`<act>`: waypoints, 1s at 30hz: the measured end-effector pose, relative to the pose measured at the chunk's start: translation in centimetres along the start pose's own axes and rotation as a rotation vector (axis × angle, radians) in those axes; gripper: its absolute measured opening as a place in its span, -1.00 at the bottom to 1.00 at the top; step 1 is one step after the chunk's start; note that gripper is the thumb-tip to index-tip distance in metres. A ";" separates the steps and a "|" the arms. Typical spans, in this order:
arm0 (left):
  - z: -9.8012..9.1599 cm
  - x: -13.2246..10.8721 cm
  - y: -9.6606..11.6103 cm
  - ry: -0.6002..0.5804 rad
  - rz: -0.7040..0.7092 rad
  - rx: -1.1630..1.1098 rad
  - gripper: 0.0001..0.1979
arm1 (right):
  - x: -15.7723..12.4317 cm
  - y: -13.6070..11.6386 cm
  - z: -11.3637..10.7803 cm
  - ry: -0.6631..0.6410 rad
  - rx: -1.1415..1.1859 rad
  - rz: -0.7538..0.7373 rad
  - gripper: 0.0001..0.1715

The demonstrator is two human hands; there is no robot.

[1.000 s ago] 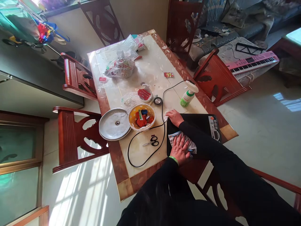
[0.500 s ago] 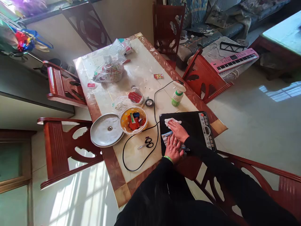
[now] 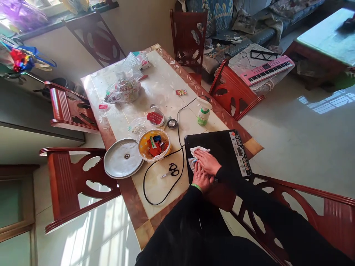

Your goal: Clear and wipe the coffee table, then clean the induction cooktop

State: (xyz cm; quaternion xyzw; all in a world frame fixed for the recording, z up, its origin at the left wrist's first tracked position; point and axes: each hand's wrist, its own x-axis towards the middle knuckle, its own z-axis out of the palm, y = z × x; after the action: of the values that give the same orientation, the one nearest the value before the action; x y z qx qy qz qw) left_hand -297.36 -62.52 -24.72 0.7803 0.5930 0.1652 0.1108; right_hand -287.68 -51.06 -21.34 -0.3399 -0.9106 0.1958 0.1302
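Observation:
Both my hands are close together on a black induction cooktop (image 3: 213, 146), which lies at the table's near edge with its control panel (image 3: 240, 154) on the right. A crumpled white cloth (image 3: 199, 150) with a blue-patterned fold is bunched under them. My right hand (image 3: 204, 162) presses flat on the cloth. My left hand (image 3: 202, 178), with a green wristband, grips its lower edge. To the left lie black-handled scissors (image 3: 170, 171) and a looped black cord (image 3: 163, 188) running towards the cooktop.
A yellow bowl of red packets (image 3: 153, 145) and a round metal lid (image 3: 123, 158) stand left of the cooktop. Farther on are a tape roll (image 3: 172, 123), a spray bottle (image 3: 203, 113) and a plastic bag (image 3: 123, 90). Wooden chairs surround the table (image 3: 166, 74).
My right hand has come back from the cooktop's far side onto the cloth, closer to my left hand. The cloth is more bunched, and the view has swung, showing more of the room.

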 end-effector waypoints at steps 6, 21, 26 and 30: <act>-0.7 0.1 0.1 0.061 0.052 0.006 -0.23 | 0.4 4.9 -3.7 0.116 -0.103 0.288 -0.35; -0.7 0.2 0.0 0.099 0.038 0.080 -0.30 | 8.2 2.0 0.1 0.132 0.026 -0.005 -0.45; -1.0 0.1 0.0 0.083 0.064 0.099 -0.21 | 6.5 8.3 -2.6 0.256 0.066 0.168 -0.53; -1.6 1.4 -0.7 0.070 0.047 0.111 -0.20 | 2.1 15.1 -6.4 0.424 0.033 0.329 -0.58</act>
State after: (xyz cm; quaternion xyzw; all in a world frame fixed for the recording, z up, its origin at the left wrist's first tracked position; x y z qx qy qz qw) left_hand -298.22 -61.00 -23.29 0.7927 0.5861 0.1619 0.0424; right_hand -278.23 -37.50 -22.13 -0.5144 -0.7922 0.1536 0.2901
